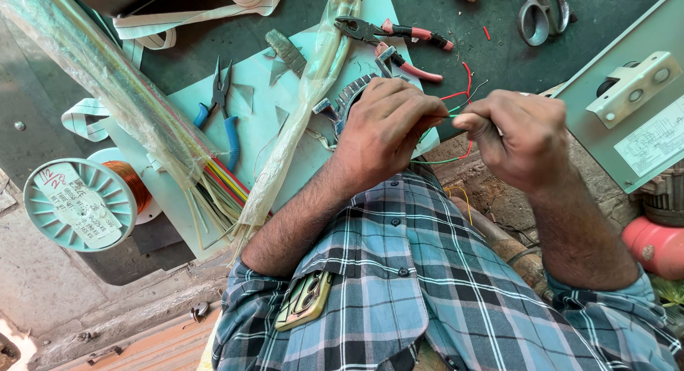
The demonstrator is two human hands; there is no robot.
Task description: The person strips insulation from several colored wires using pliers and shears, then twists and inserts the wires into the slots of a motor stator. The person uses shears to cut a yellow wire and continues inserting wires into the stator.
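Both grips are pinched tight here. A thin green wire [443, 159] is nipped between thumb and fingertips of the left hand [385, 129], and the same wire end is pinched by the right hand [516, 139], fingers curled nearly closed, so the two pinches almost touch at chest height. Looks like the wire end is being twisted or joined, judging by the pose; whatever is done next calls for a steady pinch and small finger rolls, since the strand is so fine. Red wires [467, 82] loop just behind the hands. Further out on the bench, red-handled pliers [399, 33], blue-handled pliers [221, 107], scissors [541, 11] and a copper wire spool [85, 204] are laid out.
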